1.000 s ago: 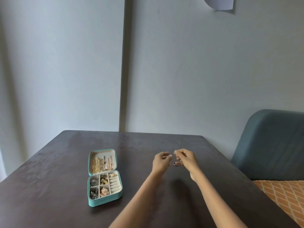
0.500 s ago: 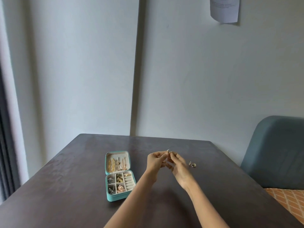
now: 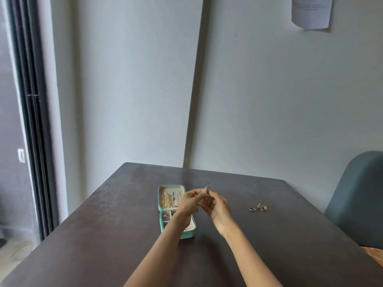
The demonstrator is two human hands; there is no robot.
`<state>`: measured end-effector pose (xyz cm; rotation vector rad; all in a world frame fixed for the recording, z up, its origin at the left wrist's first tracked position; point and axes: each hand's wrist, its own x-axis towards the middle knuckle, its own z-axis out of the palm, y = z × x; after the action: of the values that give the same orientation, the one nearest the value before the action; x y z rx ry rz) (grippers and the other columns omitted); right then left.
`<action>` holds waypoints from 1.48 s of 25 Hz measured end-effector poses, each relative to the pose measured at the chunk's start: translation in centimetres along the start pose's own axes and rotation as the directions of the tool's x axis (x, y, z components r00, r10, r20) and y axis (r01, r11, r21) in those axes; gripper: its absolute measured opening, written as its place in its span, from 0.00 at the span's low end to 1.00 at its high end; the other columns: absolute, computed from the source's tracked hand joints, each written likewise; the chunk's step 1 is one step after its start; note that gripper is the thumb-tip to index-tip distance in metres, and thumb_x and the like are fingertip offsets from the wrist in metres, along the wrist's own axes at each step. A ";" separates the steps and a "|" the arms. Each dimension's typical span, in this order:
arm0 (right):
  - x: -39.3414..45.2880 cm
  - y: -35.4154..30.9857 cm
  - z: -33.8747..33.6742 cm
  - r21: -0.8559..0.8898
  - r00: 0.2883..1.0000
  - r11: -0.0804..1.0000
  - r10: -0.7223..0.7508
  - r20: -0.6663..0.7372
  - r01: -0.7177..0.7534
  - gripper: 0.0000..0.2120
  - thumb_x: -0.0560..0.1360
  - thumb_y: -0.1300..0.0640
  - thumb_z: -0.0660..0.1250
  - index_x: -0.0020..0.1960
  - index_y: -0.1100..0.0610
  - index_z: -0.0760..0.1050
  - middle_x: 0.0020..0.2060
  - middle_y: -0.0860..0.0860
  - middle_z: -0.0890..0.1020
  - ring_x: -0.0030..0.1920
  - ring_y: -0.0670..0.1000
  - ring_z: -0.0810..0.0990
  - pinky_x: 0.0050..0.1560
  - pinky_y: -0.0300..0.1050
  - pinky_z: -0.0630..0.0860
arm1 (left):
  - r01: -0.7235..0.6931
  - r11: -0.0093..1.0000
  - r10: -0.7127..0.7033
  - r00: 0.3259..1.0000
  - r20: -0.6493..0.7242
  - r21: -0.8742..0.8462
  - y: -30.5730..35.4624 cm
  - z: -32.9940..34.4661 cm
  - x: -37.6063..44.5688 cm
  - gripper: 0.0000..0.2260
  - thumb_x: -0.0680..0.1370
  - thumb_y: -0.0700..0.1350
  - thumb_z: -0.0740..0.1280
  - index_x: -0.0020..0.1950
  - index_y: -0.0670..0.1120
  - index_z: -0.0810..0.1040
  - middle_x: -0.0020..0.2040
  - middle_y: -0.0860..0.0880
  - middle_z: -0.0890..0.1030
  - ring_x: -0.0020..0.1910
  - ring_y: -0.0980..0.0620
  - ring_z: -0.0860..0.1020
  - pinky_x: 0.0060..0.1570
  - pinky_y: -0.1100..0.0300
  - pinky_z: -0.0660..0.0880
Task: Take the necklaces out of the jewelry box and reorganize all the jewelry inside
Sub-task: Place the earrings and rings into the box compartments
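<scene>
While both forearms reach out over the dark table (image 3: 103, 235), the left hand (image 3: 189, 201) and the right hand (image 3: 216, 205) meet just above its middle, raised off the surface. A small silver ring (image 3: 207, 188) stands up between their fingertips; the left hand's thumb and forefinger pinch it, and the right hand's fingertips close on it from the other side, the remaining right fingers curled loosely below.

The teal jewelry box (image 3: 163, 206) lies open on the table directly behind and beneath the left hand, which covers part of it. Its lid lies flat on the far side, with gold necklaces (image 3: 165, 200) hanging in a row against the pale lining. The near half is split into small compartments holding dark and silvery pieces, too small to tell apart.

To the right of the hands, well apart from the box, 3 rings (image 3: 258, 207) sit close together on the tabletop. A grey-blue chair (image 3: 360, 199) stands at the right edge, and a sheet of paper (image 3: 310, 12) hangs on the wall above.
</scene>
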<state>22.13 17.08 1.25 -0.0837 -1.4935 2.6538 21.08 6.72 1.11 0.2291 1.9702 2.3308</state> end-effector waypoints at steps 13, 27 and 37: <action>0.9 -0.1 -0.2 -0.757 0.888 0.472 -0.160 0.430 0.452 0.17 0.70 0.67 0.71 0.41 0.42 0.82 0.41 0.42 0.85 0.47 0.43 0.83 0.54 0.37 0.77 | -0.047 0.904 -0.047 0.977 0.209 0.425 1.3 -5.9 -0.4 0.08 0.78 0.39 0.65 0.39 0.47 0.75 0.34 0.51 0.73 0.32 0.60 0.69 0.31 0.73 0.67; 1.2 4.2 -0.1 -0.860 0.835 0.071 -0.293 0.466 0.505 0.02 0.68 0.57 0.74 0.40 0.52 0.82 0.33 0.49 0.78 0.38 0.47 0.73 0.38 0.43 0.72 | -0.052 0.423 0.164 0.986 -0.020 0.905 0.0 -6.7 -1.3 0.09 0.72 0.51 0.71 0.50 0.52 0.84 0.48 0.50 0.84 0.49 0.51 0.80 0.45 0.60 0.69; 1.5 3.7 -0.2 -0.882 0.897 0.173 -0.147 0.417 0.438 0.03 0.70 0.59 0.71 0.41 0.51 0.81 0.34 0.43 0.78 0.35 0.41 0.76 0.34 0.28 0.68 | -0.102 0.259 0.268 0.963 0.030 0.960 -0.6 -6.9 -0.7 0.10 0.73 0.54 0.68 0.51 0.54 0.84 0.51 0.51 0.83 0.52 0.50 0.78 0.51 0.59 0.66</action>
<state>20.44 15.47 -2.02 0.4301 -2.6605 1.0230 20.58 -0.01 -0.67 0.3673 3.3234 0.7887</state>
